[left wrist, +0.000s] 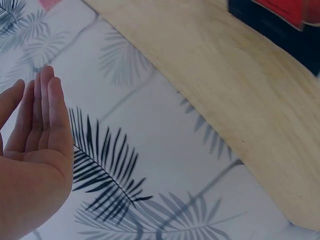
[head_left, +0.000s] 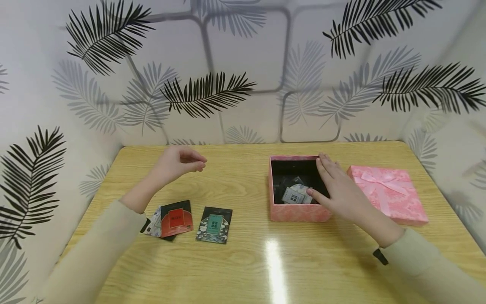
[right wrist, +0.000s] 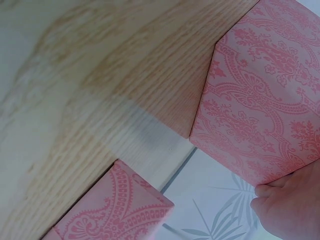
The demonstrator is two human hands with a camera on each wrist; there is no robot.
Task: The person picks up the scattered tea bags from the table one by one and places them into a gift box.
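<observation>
My left hand [head_left: 178,164] hovers above the left part of the table, thumb close to the fingertips, holding nothing. In the left wrist view the same hand [left wrist: 42,145] shows fairly straight fingers and a bare palm. Below it lie a red-and-black packet [head_left: 176,218], overlapping a pale patterned packet [head_left: 153,224], and a green-labelled dark packet [head_left: 214,225]. My right hand [head_left: 341,190] holds the right rim of a pink patterned box [head_left: 300,213], its thumb over the opening. Inside the black-lined box sit several small packets [head_left: 294,195], partly overlapping.
A pink lid [head_left: 391,192] with a ribbon bow lies right of the box, near my right forearm. The wooden table [head_left: 243,261] meets a leaf-patterned backdrop [head_left: 243,63] at its back and sides.
</observation>
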